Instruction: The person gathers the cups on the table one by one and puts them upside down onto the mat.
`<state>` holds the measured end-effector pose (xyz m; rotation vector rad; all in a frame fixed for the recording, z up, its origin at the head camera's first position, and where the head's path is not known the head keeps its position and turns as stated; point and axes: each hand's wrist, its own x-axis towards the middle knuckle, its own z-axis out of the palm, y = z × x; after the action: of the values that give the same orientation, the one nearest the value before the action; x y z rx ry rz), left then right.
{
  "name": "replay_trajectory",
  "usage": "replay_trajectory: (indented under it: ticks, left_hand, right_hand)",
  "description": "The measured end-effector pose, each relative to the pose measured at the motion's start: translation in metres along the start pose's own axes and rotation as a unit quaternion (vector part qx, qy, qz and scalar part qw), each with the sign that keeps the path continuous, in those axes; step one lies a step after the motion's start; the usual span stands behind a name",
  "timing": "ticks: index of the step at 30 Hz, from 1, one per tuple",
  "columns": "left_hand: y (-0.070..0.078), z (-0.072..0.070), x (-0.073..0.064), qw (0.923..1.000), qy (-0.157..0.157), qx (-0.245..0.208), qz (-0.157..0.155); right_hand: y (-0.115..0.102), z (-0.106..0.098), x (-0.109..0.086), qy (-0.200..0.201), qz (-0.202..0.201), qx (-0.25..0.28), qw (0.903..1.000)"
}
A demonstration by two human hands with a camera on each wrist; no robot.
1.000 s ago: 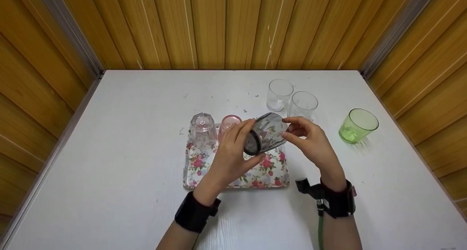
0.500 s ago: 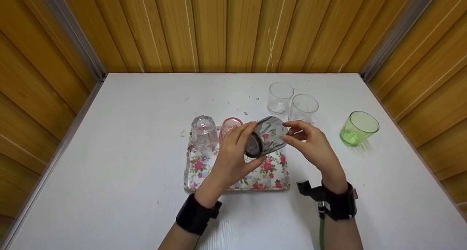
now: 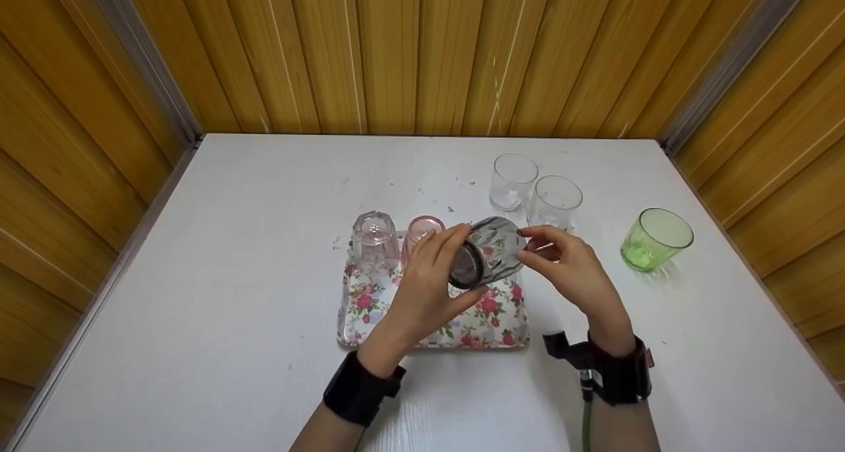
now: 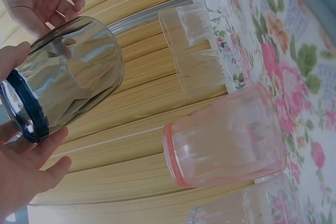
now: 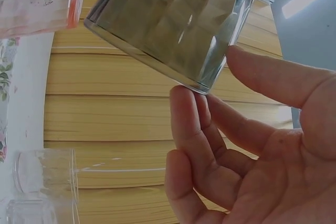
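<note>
A smoky grey glass tumbler (image 3: 500,251) is held tilted above the flowered tray (image 3: 370,330). My left hand (image 3: 422,292) grips it around the end with a thick dark ring, thumb below and fingers above, as the dark band (image 4: 32,106) in the left wrist view confirms. At the opposite end, my right hand (image 3: 577,270) pinches the edge between thumb and fingertips; the right wrist view shows this end of the tumbler (image 5: 173,30) close up. Behind the left fingers, a pink glass (image 3: 422,227) stands on the tray, partly hidden. Beside it is a clear faceted glass (image 3: 375,241).
Two clear glasses (image 3: 513,183) stand close together on the white table (image 3: 251,241), beyond the tray. A green glass (image 3: 655,239) stands farther right. Wood-patterned panels (image 3: 389,56) enclose the back and sides.
The tumbler has turned slightly, so its dark ringed end faces the head camera more. Both hands keep their hold. The whole head view has shifted a little.
</note>
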<state>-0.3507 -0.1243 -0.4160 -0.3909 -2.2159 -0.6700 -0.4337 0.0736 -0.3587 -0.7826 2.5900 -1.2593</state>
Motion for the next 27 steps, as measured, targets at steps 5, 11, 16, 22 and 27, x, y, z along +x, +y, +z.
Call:
replay_trajectory:
  ticks: [5,11,16,22,27]
  left_hand:
    - [0.0000,0.0000,0.0008,1.0000,0.001,-0.003,0.001]
    - [-0.0003,-0.0005,0.0005,1.0000,0.004,0.000,0.005]
    - [-0.0001,-0.0005,0.0006,1.0000,0.005,-0.002,0.005]
    - [0.0000,0.0000,0.0013,0.9999,0.008,-0.010,0.004]
    - [0.0002,0.0000,0.0006,0.9999,0.009,-0.010,0.002]
  right_hand:
    - [-0.0002,-0.0001,0.0001,-0.004,0.007,-0.004,1.0000]
    - [-0.0003,0.0008,0.0009,-0.008,0.007,-0.004,0.9999]
    - [0.0000,0.0006,0.0014,-0.014,0.010,-0.013,0.9998]
    - [-0.0002,0.0003,0.0014,-0.018,0.005,-0.017,0.9997]
    - [0.0004,0.0003,0.0018,-0.027,0.010,-0.022,0.9993]
